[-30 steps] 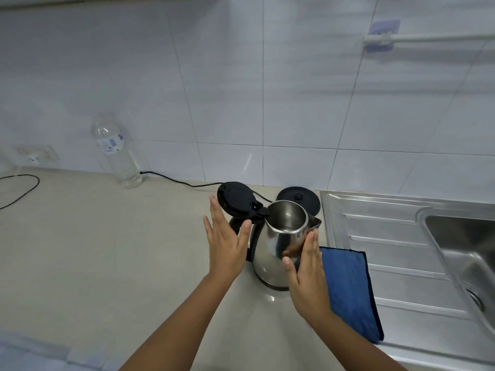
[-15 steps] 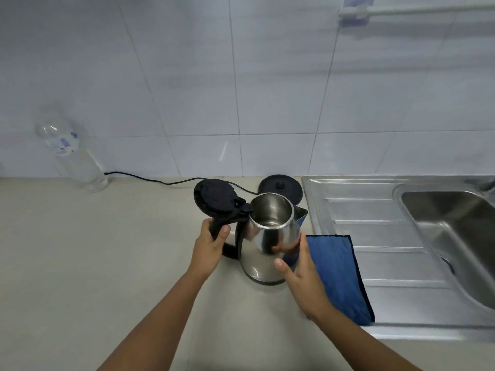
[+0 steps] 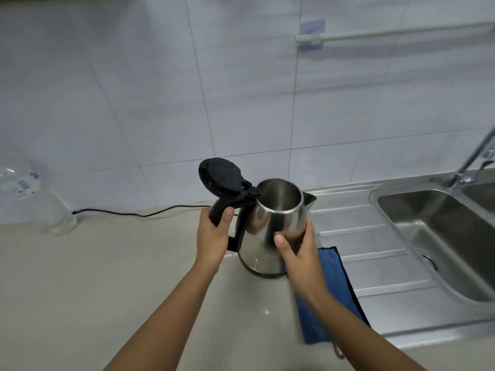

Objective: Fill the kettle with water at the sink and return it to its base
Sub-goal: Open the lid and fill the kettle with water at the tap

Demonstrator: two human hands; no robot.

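Note:
The steel kettle [image 3: 270,223] is lifted and tilted above the counter, its black lid [image 3: 221,178] flipped open and its inside empty. My left hand [image 3: 214,236] is wrapped around the black handle. Against the kettle's right side rests my right hand [image 3: 297,253], thumb on the steel wall. The kettle hides its black base behind it. At the right lies the steel sink basin [image 3: 439,236], with the tap [image 3: 471,159] rising at its far edge.
A blue cloth [image 3: 334,285] lies at the edge of the steel draining board [image 3: 375,242]. A black power cord [image 3: 139,212] runs along the wall. A clear plastic bottle [image 3: 32,194] stands at the far left. A towel rail [image 3: 388,33] is on the tiled wall.
My left hand has closed on the handle and both hands have raised the kettle off the counter, tilting it. The base, seen earlier behind it, is now hidden.

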